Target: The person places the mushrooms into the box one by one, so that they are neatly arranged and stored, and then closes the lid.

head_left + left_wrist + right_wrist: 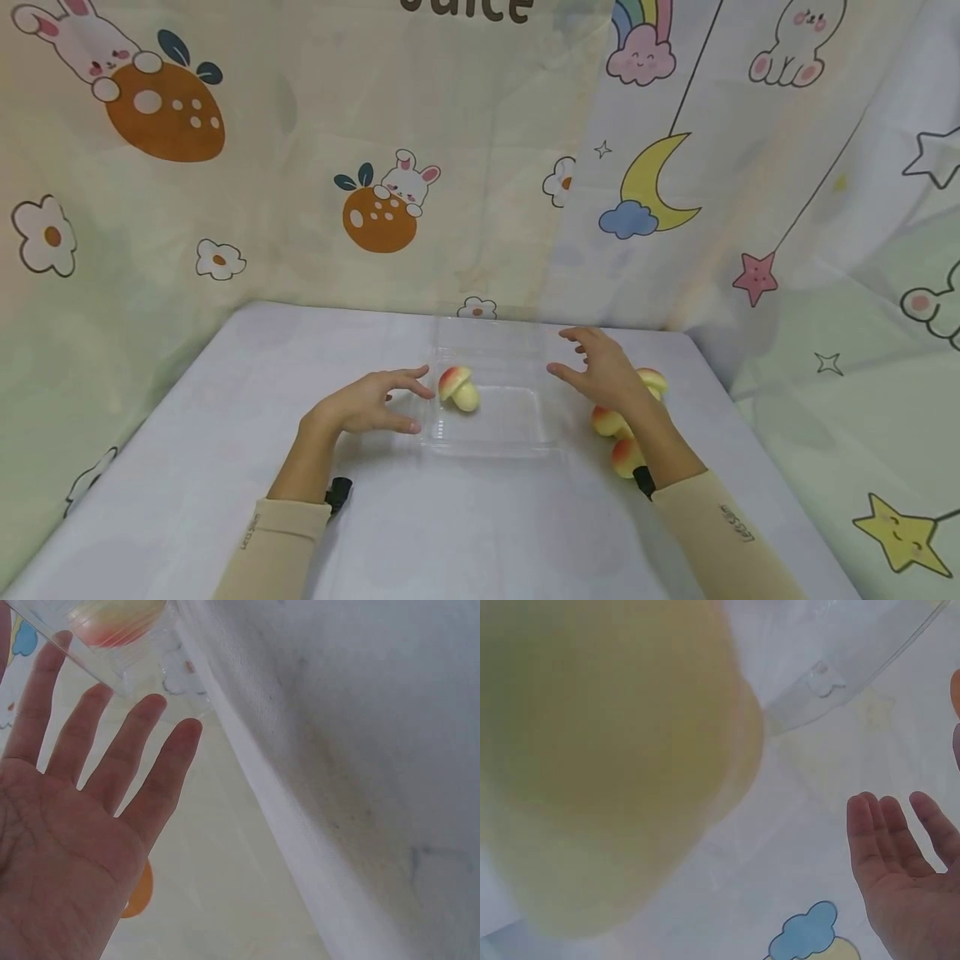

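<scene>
My left hand (369, 402) and right hand (606, 371) are flanking a clear box (510, 417) holding one mushroom (461, 389), fingers (164, 774) loosely spread and empty.

Cartoon-printed backdrop (487, 108) behind white table (480, 533)

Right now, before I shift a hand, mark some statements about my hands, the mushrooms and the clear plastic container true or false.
1. One red-and-yellow mushroom sits in the clear plastic container. True.
2. The left hand is nearer to that mushroom than the right hand is. True.
3. The right hand pinches a mushroom. False: it holds nothing.
4. At least three more mushrooms lie to the right of the container. True.
5. The container stands to the left of both hands. False: in the head view it stands between them.
</scene>
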A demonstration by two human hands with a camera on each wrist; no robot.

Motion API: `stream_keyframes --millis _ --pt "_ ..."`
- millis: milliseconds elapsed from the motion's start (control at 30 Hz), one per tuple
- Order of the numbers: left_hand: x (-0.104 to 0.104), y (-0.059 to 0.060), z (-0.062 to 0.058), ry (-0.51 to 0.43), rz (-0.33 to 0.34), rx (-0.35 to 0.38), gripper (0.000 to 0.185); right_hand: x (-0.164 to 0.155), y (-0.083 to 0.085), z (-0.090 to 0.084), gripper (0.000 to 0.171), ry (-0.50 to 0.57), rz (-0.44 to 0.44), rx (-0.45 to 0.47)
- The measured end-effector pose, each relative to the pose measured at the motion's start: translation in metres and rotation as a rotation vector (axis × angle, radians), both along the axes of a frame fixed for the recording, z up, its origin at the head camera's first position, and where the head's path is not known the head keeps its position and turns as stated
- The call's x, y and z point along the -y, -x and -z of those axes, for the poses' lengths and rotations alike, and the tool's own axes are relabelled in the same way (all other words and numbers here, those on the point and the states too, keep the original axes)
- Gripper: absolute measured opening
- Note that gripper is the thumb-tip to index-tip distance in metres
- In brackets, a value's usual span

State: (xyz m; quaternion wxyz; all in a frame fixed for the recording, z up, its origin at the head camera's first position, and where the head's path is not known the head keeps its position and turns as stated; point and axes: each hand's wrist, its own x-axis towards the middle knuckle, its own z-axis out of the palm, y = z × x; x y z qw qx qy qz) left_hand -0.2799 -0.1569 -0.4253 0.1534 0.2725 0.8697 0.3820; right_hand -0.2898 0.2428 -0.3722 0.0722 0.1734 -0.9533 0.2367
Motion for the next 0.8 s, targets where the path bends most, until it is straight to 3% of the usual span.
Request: stream_keyframes --millis 500,800 --pt "0.000 0.001 0.001 -0.006 0.016 -0.017 0.057 -0.046 -0.009 0.000 0.066 0.022 0.082 0.021" --pt "0.001 0.001 0.001 -0.010 0.018 -0.014 0.057 -0.075 -0.014 0.006 0.067 -0.019 0.115 0.002"
